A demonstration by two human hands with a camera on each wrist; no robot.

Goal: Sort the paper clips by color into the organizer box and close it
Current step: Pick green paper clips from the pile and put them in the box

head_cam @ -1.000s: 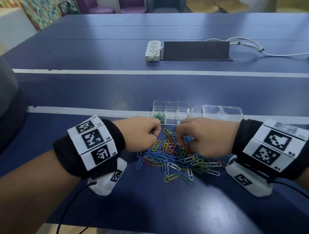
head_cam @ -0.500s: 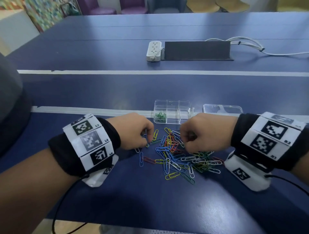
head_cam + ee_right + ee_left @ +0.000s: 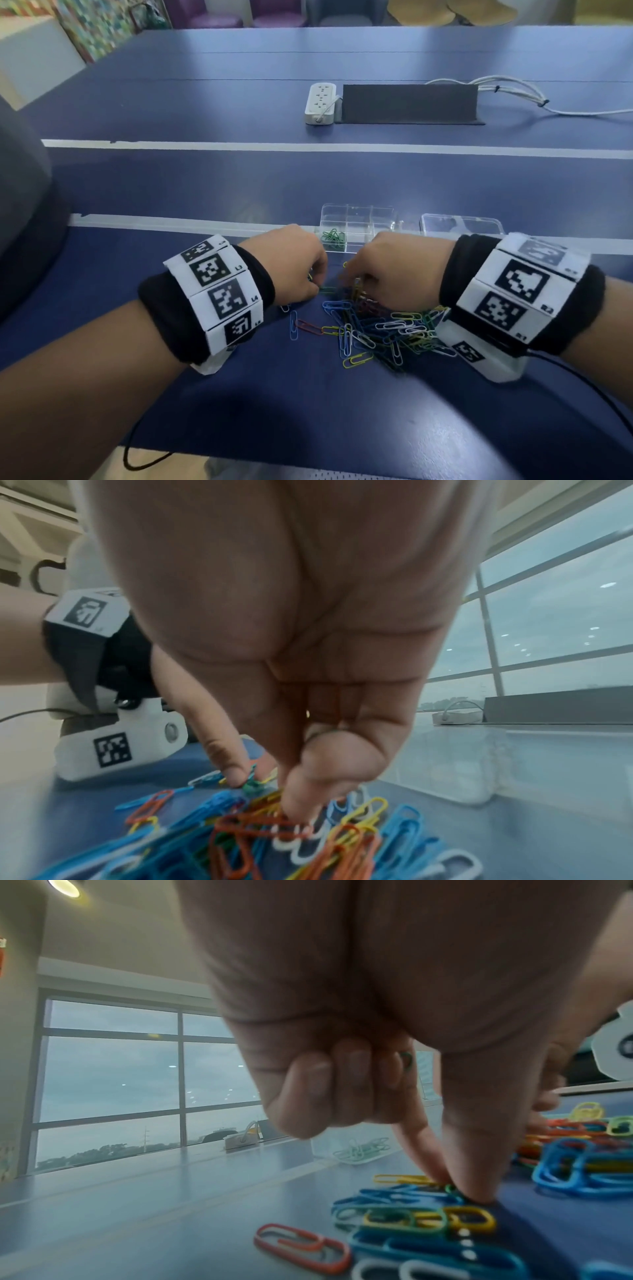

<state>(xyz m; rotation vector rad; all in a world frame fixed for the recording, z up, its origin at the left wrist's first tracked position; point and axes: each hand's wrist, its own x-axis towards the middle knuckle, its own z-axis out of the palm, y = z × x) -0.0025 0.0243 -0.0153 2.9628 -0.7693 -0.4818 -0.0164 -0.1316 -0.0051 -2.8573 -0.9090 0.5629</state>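
Dark blue table (image 3: 239, 185) surface, crossed by pale tape lines, fills the head view, with a white power strip (image 3: 320, 103) and a dark panel (image 3: 409, 102) set farther back. A heap of coloured paper clips (image 3: 370, 325) is spread between the two wrists. Just beyond it stands the clear organizer box (image 3: 356, 214), with green clips (image 3: 333, 238) gathered in its near left compartment; its transparent lid (image 3: 460, 224) lies open to the right.

The left hand (image 3: 291, 262) is held knuckles up at the left edge of the heap. From the left wrist view its thumb and forefinger (image 3: 476, 1164) are seen brought together on a green clip (image 3: 451, 1188) on the table, while the other three fingers are curled into the palm, where a further green clip (image 3: 407, 1060) is tucked.

The right hand (image 3: 400, 267) is lowered onto the far side of the heap. Its fingers are bent downward, the thumb tip (image 3: 236, 773) pressed against a green clip (image 3: 251, 781) and a fingertip sunk among orange and white clips; whether anything is actually gripped cannot be told.

On the wrist bands, black-and-white square markers are printed, with the small labels L3 and L4 legible on the left band (image 3: 219, 291) and R2 on the right band (image 3: 513, 287).
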